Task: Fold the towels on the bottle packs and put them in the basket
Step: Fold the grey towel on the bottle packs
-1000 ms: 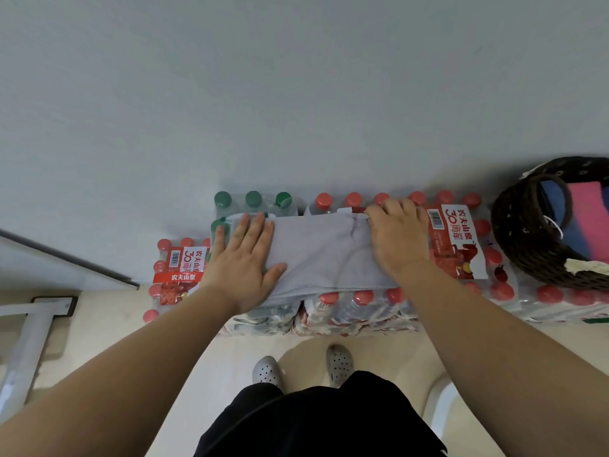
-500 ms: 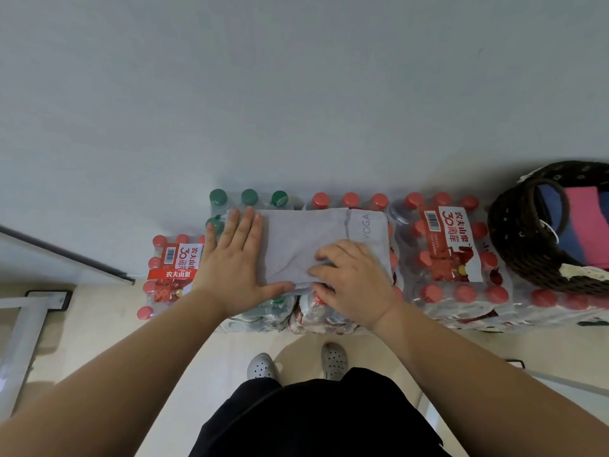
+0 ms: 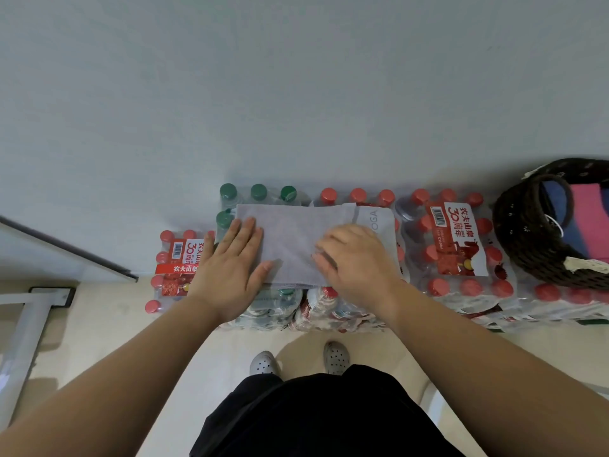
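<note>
A grey towel (image 3: 293, 239) lies folded into a long strip on top of the shrink-wrapped bottle packs (image 3: 458, 258) against the wall. My left hand (image 3: 234, 262) presses flat on the towel's left end, fingers straight. My right hand (image 3: 356, 258) rests on the towel's right half with its fingers bent down onto the cloth; whether it pinches the fabric is not visible. A dark woven basket (image 3: 527, 245) stands on the packs at the far right, holding a blue towel (image 3: 553, 206) and a pink towel (image 3: 590, 219).
A lower bottle pack with red caps (image 3: 178, 262) sits left of the towel. Green-capped bottles (image 3: 257, 192) stand behind the towel's left end. The wall is directly behind. A grey metal frame (image 3: 29, 324) stands on the floor at left. My shoes (image 3: 334, 356) are near the packs.
My right hand moved from the towel's far right end to its middle and lower edge, uncovering the printed right end. My left hand stayed pressed on the left end.
</note>
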Tool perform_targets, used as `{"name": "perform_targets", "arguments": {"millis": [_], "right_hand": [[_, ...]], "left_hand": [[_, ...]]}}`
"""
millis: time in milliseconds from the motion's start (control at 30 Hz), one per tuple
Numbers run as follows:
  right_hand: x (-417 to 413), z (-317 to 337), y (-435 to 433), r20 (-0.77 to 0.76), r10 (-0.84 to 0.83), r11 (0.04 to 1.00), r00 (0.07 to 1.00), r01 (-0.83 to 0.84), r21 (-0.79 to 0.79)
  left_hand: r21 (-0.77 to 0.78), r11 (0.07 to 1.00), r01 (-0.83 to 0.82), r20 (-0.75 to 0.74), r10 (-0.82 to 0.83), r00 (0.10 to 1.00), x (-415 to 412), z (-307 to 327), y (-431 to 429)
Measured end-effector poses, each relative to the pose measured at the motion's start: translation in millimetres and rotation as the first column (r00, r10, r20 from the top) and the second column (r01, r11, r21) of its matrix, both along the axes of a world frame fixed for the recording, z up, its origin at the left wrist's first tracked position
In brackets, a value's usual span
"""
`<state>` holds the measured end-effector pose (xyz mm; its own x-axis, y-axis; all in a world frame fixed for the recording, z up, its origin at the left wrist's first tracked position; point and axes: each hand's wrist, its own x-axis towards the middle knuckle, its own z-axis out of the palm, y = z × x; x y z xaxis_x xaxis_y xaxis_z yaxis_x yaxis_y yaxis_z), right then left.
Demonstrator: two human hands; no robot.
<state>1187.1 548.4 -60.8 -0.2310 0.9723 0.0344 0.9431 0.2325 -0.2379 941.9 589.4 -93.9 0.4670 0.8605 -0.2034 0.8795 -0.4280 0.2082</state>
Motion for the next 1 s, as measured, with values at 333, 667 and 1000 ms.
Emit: {"name": "perform_targets", "arguments": {"millis": [333, 667, 1000], "right_hand": [[-23, -34, 28, 0.303, -0.135, 0.916, 0.943, 0.236, -0.324], [-38, -38, 22, 0.326, -0.084, 0.944, 0.942, 0.18, -0.275], [-30, -34, 20, 0.154, -0.128, 0.952, 0.98, 0.165, -0.258]], "left_hand": [[0.001, 0.983, -0.186, 0.018, 0.186, 0.982, 12, -4, -3], [-0.021, 0.978, -0.205, 0.151, 0.206, 0.967, 16, 11, 4], [-0.22, 0.952, -0.211, 0.485, 0.294, 0.824, 28, 47, -2]]}}
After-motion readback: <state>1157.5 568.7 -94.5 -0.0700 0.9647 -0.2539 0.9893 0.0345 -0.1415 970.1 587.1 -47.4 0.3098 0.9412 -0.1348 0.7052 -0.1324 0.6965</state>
